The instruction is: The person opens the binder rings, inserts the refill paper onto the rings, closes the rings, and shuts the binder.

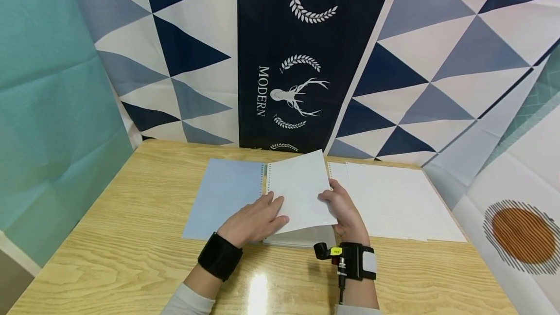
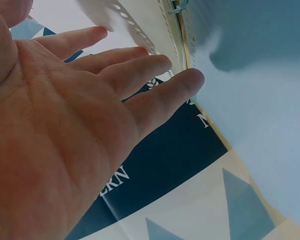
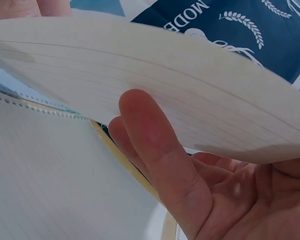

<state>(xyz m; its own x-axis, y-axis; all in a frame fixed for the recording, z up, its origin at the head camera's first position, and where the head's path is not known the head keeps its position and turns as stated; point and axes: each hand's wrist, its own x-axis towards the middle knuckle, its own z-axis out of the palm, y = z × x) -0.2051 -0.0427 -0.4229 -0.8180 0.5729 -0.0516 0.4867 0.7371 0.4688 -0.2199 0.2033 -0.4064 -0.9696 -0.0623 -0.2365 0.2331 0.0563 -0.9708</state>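
A loose-leaf binder with a light blue cover (image 1: 227, 198) lies open on the table. Over its right half, white loose-leaf paper (image 1: 302, 193) with a row of holes along its left edge is lifted and tilted. My right hand (image 1: 345, 210) grips this paper by its right edge, thumb on top and fingers beneath. Ruled lines show on the paper's underside (image 3: 80, 65) in the right wrist view. My left hand (image 1: 258, 220) rests its extended fingers near the punched edge, beside the binder's spine. A pale blue binder ring (image 2: 179, 7) shows above those fingers in the left wrist view.
More white punched sheets (image 1: 398, 203) lie overlapping on the wooden table (image 1: 131, 237), right of the binder. A patterned cloth (image 1: 192, 62) hangs behind the table's far edge. Black bands (image 1: 220, 256) circle both wrists; the right one carries a small camera (image 1: 323, 251).
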